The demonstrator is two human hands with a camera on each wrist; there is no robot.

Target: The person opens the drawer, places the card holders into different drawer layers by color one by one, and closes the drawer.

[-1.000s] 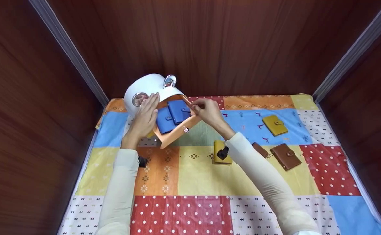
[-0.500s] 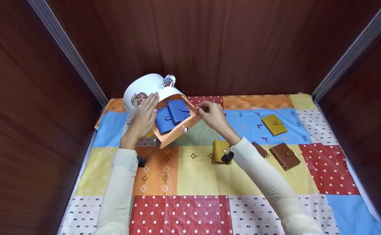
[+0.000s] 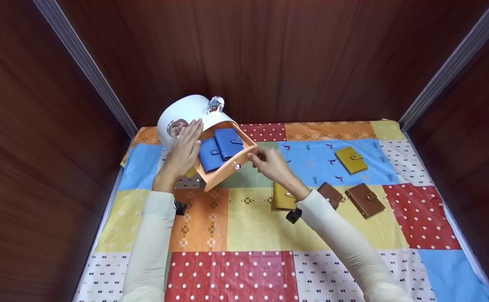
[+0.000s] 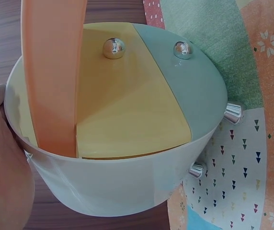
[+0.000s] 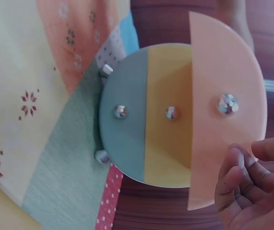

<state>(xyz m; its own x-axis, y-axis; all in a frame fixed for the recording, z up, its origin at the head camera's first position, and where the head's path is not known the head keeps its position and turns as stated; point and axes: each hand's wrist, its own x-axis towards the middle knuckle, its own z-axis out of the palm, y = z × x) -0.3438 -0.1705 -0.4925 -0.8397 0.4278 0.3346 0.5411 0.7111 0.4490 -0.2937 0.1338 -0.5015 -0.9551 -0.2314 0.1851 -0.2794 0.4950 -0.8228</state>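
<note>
A white drum-shaped drawer box stands at the back left. Its top orange drawer is pulled out and holds two blue wallets, the right wallet partly overlapping the left wallet. My left hand lies with straight fingers on the box's side. My right hand is at the drawer's right front corner, fingers loosely curled with nothing seen between them. In the right wrist view, its fingers lie in front of the orange panel; whether they touch it is unclear. Below are shut yellow and grey-green drawers.
Right of the box lie a yellow wallet partly behind my wrist, another yellow wallet, and two brown wallets, a small one and a larger one. Dark wood panels enclose the patchwork cloth.
My right hand has slid from the drawer's right side wall to just off its front corner, and its fingers have loosened. The left hand, box and wallets hold still.
</note>
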